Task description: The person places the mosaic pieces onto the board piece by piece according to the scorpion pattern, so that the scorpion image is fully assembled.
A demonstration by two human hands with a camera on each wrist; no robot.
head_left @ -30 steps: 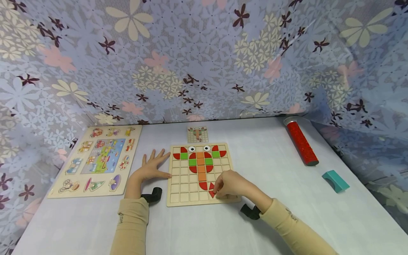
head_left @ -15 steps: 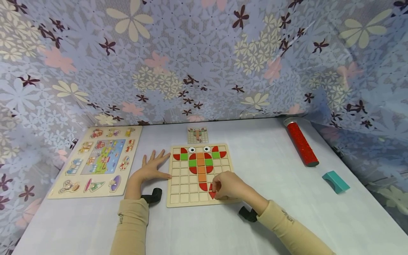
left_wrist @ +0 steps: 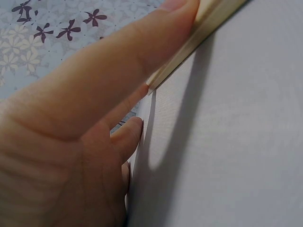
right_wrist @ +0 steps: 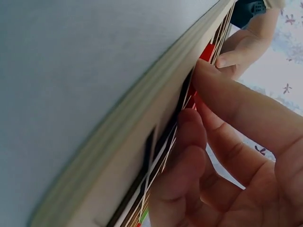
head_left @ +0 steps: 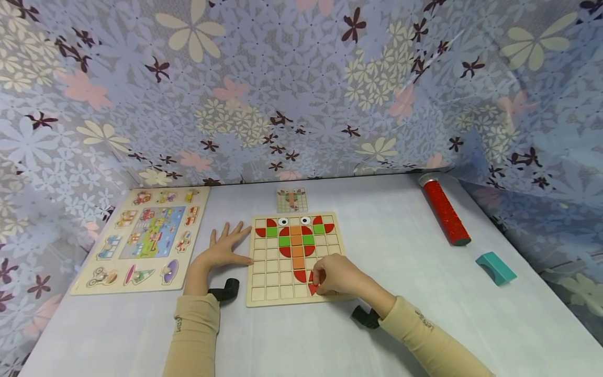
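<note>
The square wooden grid board point(head_left: 272, 280) lies flat and bears red, green and orange tiles and two eye pieces point(head_left: 283, 222). My left hand point(head_left: 221, 251) is spread on the cloth at the board's left edge; in the left wrist view its thumb touches the board's side point(left_wrist: 189, 45). Over the lower right of the grid, my right hand point(head_left: 338, 275) pinches a small red triangular tile point(head_left: 313, 289) with thumb and fingertips. Another red piece peeks out just above it, partly covered by the fingers. Red also shows beyond the right thumb point(right_wrist: 222, 92) in the right wrist view.
A small pattern card point(head_left: 282, 207) lies behind the board. At left is a wooden picture puzzle point(head_left: 113, 262) with knobbed pieces. A red glittery tube point(head_left: 445, 212) and a teal arched block point(head_left: 497, 268) lie at right. A floral curtain point(head_left: 301, 104) closes off the back.
My right hand and forearm have shifted slightly toward me, and the lower red triangle sits a little lower and is more covered by the fingers. The left hand has stayed in place.
</note>
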